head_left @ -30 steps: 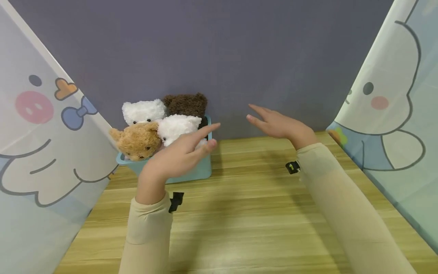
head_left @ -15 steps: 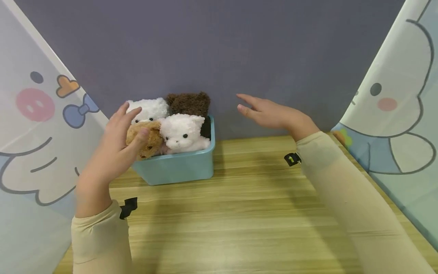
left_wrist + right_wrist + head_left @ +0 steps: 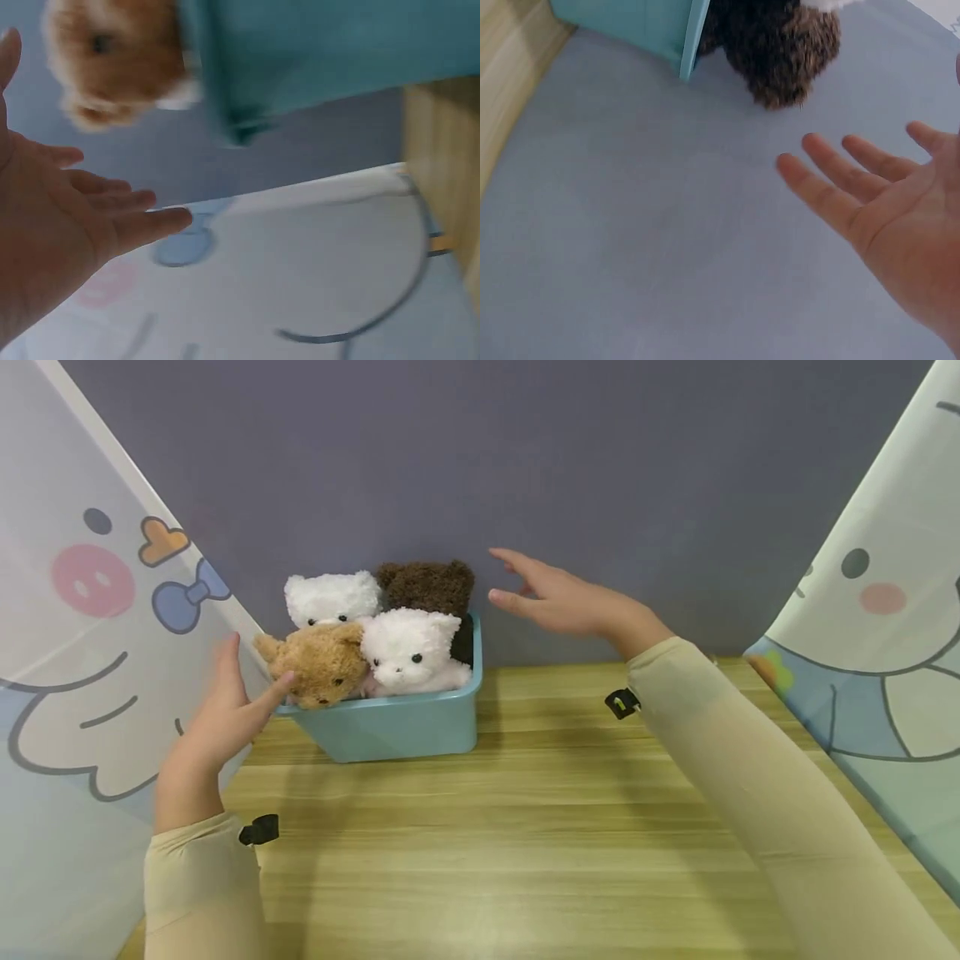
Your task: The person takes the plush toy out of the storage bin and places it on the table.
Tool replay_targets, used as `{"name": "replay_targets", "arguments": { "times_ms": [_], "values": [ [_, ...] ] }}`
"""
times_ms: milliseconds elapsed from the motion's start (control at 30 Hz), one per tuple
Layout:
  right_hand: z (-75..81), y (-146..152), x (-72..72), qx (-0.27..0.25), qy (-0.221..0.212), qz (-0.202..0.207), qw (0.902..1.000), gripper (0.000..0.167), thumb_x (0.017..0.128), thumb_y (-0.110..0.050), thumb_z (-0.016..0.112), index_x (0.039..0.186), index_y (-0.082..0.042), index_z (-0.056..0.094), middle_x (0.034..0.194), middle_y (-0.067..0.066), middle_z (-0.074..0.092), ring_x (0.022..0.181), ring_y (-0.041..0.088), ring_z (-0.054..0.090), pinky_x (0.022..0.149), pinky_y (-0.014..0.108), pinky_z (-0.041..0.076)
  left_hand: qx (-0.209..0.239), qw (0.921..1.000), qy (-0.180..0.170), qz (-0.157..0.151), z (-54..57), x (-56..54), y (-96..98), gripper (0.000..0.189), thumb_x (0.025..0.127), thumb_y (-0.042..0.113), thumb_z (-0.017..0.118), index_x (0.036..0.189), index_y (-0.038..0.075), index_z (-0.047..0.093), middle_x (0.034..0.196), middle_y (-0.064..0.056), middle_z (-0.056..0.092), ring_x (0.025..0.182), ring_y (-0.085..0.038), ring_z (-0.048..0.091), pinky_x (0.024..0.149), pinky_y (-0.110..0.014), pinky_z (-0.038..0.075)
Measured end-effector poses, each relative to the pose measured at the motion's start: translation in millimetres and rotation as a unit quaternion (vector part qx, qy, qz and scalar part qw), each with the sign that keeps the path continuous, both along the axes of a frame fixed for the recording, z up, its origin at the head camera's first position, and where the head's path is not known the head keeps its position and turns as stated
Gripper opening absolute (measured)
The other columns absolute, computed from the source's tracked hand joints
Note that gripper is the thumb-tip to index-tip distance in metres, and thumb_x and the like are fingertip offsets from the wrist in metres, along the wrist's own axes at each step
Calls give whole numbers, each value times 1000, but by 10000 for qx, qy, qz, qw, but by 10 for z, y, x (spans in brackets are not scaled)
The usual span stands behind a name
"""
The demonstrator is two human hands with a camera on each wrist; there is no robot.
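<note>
The bin (image 3: 397,731) stands on the table (image 3: 480,852), just beside the grey wall (image 3: 480,460) at its back; printed curtains (image 3: 52,718) (image 3: 915,735) slant in on both sides, the left one nearer the bin. Four toys fill the bin: the tan toy (image 3: 322,664) at front left, its head over the rim; the front white toy (image 3: 408,647) at front right, facing forward; the rear white toy (image 3: 333,596) behind the tan one; the brown toy (image 3: 427,587) at back right; the front pair partly hide the rear pair.

The left hand (image 3: 221,718) is raised at the bin's left, between it and the left curtain; its fingers are extended, with the thumb well apart from them; in the head view the thumb tip overlaps the tan toy's edge, though I cannot tell whether they touch. The right hand (image 3: 558,597) hovers above the table to the right of the bin, fingertips towards it; its fingers are spread, thumb apart, near the brown toy but clear of it. Pale sleeves (image 3: 202,893) (image 3: 757,793) cover both forearms; a black tab (image 3: 259,830) (image 3: 622,702) juts inward by each cuff.
</note>
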State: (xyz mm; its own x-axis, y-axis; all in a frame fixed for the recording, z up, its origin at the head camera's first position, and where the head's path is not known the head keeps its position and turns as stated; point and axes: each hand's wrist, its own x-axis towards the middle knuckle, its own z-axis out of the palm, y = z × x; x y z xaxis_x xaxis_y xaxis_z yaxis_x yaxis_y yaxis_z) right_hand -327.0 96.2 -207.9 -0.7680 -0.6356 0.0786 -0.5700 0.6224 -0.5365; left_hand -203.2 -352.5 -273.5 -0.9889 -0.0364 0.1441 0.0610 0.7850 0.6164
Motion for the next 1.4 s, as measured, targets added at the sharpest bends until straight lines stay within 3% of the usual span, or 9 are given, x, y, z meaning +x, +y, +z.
{"name": "replay_targets", "arguments": {
  "times_ms": [133, 233, 367, 433, 567, 700, 833, 1033, 1400],
  "values": [
    [25, -299, -27, -203, -16, 251, 9995, 86, 104, -69, 49, 172, -41, 4, 178, 6, 22, 151, 28, 47, 119, 56, 49, 189, 9961, -856, -48, -211, -161, -183, 116, 104, 68, 51, 160, 23, -40, 171, -23, -32, 156, -63, -14, 120, -88, 7],
    [19, -527, -36, -81, -61, 504, 9987, 86, 105, -67, 51, 173, -36, 9, 175, 9, 28, 142, 27, 55, 113, 52, 54, 311, 9929, -1115, -261, -328, -249, -276, 119, 104, 65, 56, 161, 22, -39, 172, -25, -30, 158, -61, -14, 121, -87, 9],
    [-21, -762, -31, 339, -110, 717, 9968, 83, 106, -65, 52, 173, -33, 14, 170, 11, 37, 143, 28, 54, 117, 53, 51, 541, 9908, -1104, -574, -408, -314, -345, 117, 105, 53, 63, 165, 19, -33, 173, -28, -23, 159, -60, -12, 124, -84, 10],
    [-47, -846, -24, 480, -124, 751, 9959, 82, 105, -64, 53, 172, -34, 16, 173, 10, 33, 153, 29, 44, 124, 56, 44, 590, 9911, -1004, -644, -439, -349, -363, 114, 105, 48, 66, 169, 17, -23, 174, -36, -4, 160, -59, 8, 125, -80, 22],
    [-103, -980, 4, 494, 21, 824, 9954, 83, 104, -62, 59, 172, -31, 22, 177, 7, 25, 163, 28, 30, 131, 57, 35, 487, 9927, -926, -609, -545, -477, -417, 113, 101, 48, 73, 172, 23, -12, 176, -30, 8, 159, -57, 17, 121, -80, 29],
    [-203, -1093, 16, 501, 218, 803, 9953, 87, 102, -63, 61, 172, -28, 23, 173, 8, 32, 158, 29, 37, 129, 55, 38, 505, 9923, -1033, -459, -672, -559, -480, 117, 99, 53, 74, 170, 29, -16, 180, -18, -8, 162, -57, -1, 121, -85, 20],
    [-275, -1184, 16, 536, 337, 606, 9962, 87, 102, -65, 60, 171, -28, 24, 167, 10, 41, 152, 30, 44, 125, 54, 43, 715, 9926, -934, -287, -750, -523, -482, 113, 100, 55, 70, 171, 29, -14, 180, -17, -8, 162, -56, 4, 121, -82, 27],
    [-297, -1258, 38, 407, 285, 257, 9984, 87, 100, -64, 64, 170, -26, 27, 159, 10, 54, 145, 31, 53, 120, 53, 49, 1967, 9782, -578, -336, -842, -414, -361, 107, 104, 44, 69, 171, 34, -14, 175, -24, 19, 155, -49, 35, 118, -64, 48],
    [-383, -1328, 94, 187, -459, -195, 9986, 96, 95, -66, 69, 171, -34, 20, 169, 10, 43, 155, 36, 43, 124, 59, 44, 2530, 9654, -506, -373, -882, -309, -278, 98, 106, 41, 67, 172, 36, -5, 170, -25, 24, 152, -45, 37, 120, -66, 46]
  ]
}}
